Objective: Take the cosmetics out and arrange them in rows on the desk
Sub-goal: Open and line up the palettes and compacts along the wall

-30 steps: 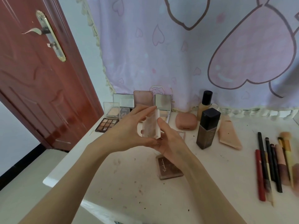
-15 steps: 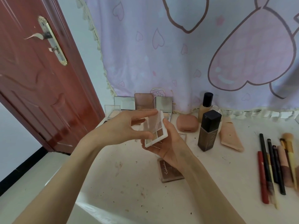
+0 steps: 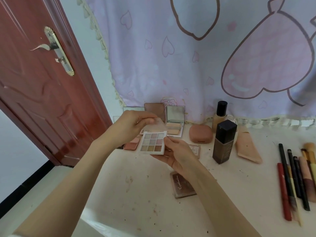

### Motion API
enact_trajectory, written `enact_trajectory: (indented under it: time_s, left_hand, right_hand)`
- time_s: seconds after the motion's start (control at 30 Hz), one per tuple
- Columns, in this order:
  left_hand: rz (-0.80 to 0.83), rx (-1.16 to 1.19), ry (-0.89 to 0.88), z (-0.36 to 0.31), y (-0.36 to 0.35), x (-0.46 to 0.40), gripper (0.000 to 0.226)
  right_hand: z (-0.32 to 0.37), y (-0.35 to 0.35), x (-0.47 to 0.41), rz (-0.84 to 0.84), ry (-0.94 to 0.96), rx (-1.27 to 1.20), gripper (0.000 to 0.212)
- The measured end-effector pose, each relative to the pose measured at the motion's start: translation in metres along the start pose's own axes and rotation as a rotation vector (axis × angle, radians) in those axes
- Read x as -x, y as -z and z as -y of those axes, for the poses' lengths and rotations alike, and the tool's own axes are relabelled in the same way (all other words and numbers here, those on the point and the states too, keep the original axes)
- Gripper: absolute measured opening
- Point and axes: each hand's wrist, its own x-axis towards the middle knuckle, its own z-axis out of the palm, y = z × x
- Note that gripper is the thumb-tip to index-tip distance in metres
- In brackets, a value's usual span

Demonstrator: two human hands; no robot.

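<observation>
A small white eyeshadow palette (image 3: 152, 143) with a grid of pastel pans is held above the desk (image 3: 130, 199). My right hand (image 3: 177, 155) supports its base from below and the right side. My left hand (image 3: 131, 124) pinches its clear lid (image 3: 156, 125), which is swung up and open. Behind it stand several open compacts, among them one with a mirror (image 3: 175, 118) and a brown-lidded one (image 3: 153, 109). A closed brown palette (image 3: 182, 187) lies flat on the desk under my right wrist.
A tall dark bottle (image 3: 224, 142), a foundation bottle (image 3: 220, 115), a pink round case (image 3: 200, 133) and a peach tube (image 3: 247, 146) stand at the back right. Pencils and brushes (image 3: 297, 178) lie in a row at far right. A red door (image 3: 34, 82) is left; a curtain hangs behind.
The palette was on edge and closed between both hands. It has been turned flat, and my left hand has lifted its clear lid open, exposing the pans.
</observation>
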Motion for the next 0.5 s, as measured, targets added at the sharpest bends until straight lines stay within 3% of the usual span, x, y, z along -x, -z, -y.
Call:
enact_trajectory:
  time_s: [0.13,0.33,0.5]
  left_hand:
    - [-0.055,-0.021,-0.006,0.016,0.003,-0.016,0.022]
    - [0.039,-0.061,0.079,0.046,-0.004,-0.043,0.024]
    - [0.105,-0.092,0.102,0.061,-0.014,-0.060,0.023]
  right_hand:
    - [0.006,-0.010,-0.018,-0.100,-0.020,0.207,0.022]
    - [0.004,-0.012,-0.039,-0.214,0.008,0.622,0.022]
    - [0.006,-0.016,-0.047,-0.208,0.065,0.970,0.025]
